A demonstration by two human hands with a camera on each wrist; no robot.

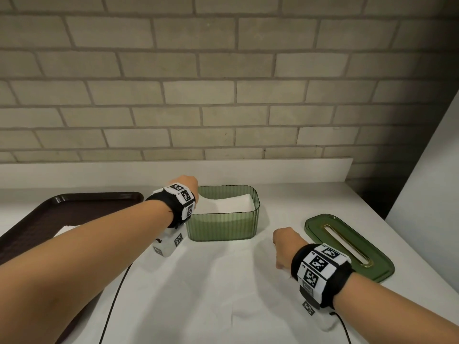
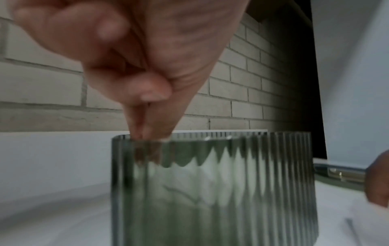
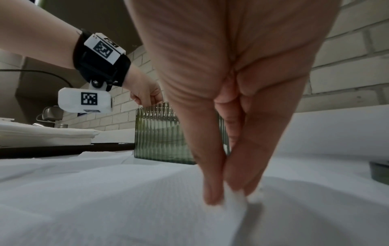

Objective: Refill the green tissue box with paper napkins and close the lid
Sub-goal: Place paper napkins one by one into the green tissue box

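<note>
The ribbed green tissue box (image 1: pixel 223 225) stands open mid-table with white napkins (image 1: pixel 231 203) inside. My left hand (image 1: pixel 190 188) hovers over its left rim; in the left wrist view its pinched fingertips (image 2: pixel 147 133) dip inside the box (image 2: pixel 231 191) and seem to pinch the top napkin's raised edge. The green lid (image 1: pixel 347 244) with a gold-edged slot lies flat to the right. My right hand (image 1: pixel 283 247) is between box and lid, and pinches (image 3: pixel 229 194) a fold of a large white paper napkin (image 3: pixel 105 199) spread on the table.
A dark brown tray (image 1: pixel 74 207) at the left holds a stack of white napkins (image 3: pixel 42 134). A brick wall with a white ledge (image 1: pixel 173 170) runs behind the box. A pale panel (image 1: pixel 427 182) rises at the right. Black cables (image 1: pixel 114 301) trail from both wrists.
</note>
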